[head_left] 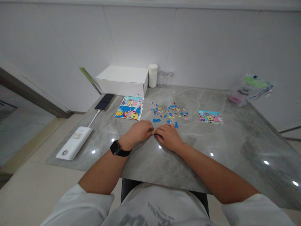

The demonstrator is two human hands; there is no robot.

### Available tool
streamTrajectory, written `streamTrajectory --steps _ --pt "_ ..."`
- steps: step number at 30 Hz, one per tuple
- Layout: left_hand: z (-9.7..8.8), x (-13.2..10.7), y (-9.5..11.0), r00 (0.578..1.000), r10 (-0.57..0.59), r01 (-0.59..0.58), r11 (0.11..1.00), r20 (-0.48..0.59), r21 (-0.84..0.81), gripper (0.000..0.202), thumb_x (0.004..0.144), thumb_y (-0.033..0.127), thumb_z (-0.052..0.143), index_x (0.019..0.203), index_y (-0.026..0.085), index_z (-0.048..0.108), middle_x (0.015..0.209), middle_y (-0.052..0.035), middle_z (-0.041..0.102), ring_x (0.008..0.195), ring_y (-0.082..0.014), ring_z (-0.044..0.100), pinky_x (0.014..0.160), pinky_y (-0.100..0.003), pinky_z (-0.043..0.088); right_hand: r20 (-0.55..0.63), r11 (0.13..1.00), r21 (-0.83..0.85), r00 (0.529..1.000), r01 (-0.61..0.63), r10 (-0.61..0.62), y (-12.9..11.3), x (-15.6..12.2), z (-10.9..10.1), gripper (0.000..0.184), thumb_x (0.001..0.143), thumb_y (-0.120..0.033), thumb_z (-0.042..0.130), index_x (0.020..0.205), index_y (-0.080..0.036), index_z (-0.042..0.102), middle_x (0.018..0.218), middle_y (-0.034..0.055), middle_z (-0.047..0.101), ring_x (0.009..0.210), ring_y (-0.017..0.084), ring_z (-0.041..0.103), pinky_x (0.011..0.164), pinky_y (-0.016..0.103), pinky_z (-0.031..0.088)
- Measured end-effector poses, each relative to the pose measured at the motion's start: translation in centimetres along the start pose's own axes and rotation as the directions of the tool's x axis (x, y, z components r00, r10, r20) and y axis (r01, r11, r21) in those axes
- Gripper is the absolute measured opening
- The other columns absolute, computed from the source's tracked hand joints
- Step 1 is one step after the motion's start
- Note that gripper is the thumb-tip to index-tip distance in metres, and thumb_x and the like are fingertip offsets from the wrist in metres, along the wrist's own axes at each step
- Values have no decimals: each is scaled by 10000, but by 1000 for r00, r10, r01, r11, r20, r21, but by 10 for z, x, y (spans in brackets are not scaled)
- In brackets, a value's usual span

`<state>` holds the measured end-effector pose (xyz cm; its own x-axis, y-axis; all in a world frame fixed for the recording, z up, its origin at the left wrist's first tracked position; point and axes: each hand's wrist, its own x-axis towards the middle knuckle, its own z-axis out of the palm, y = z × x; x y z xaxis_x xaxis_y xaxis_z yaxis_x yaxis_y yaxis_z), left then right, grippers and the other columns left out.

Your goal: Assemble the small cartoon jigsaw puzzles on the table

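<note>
My left hand (138, 131) and my right hand (169, 135) rest side by side on the grey marble table (218, 147), fingertips meeting. Between the fingertips sits a small yellow and blue puzzle piece (153, 132), pinched by both hands. A black watch (115, 147) is on my left wrist. Several loose puzzle pieces (169, 112) lie scattered just beyond my hands. A finished cartoon puzzle (211, 117) lies to the right. Two cartoon picture cards (130, 108) lie to the left.
A white box (123, 80), a white canister (152, 75) and two clear jars (166, 78) stand at the back by the wall. A phone (104, 101) is cabled to a white power bank (74, 142) at the left edge. A plastic bag (251, 89) lies at the back right.
</note>
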<state>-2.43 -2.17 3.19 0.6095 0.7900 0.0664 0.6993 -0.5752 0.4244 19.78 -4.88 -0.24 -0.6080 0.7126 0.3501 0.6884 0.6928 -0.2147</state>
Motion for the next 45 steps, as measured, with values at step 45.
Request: streamTrajectory --steps 45 --pt "2 1 19 996 -81 77 990 29 118 96 938 278 722 973 217 787 1088 -57 723 1007 -218 697 889 -318 539 123 996 62 990 -71 63 27 -24 -26 139 1003 -285 681 1073 -260 798 1061 61 773 1053 243 654 955 412 349"
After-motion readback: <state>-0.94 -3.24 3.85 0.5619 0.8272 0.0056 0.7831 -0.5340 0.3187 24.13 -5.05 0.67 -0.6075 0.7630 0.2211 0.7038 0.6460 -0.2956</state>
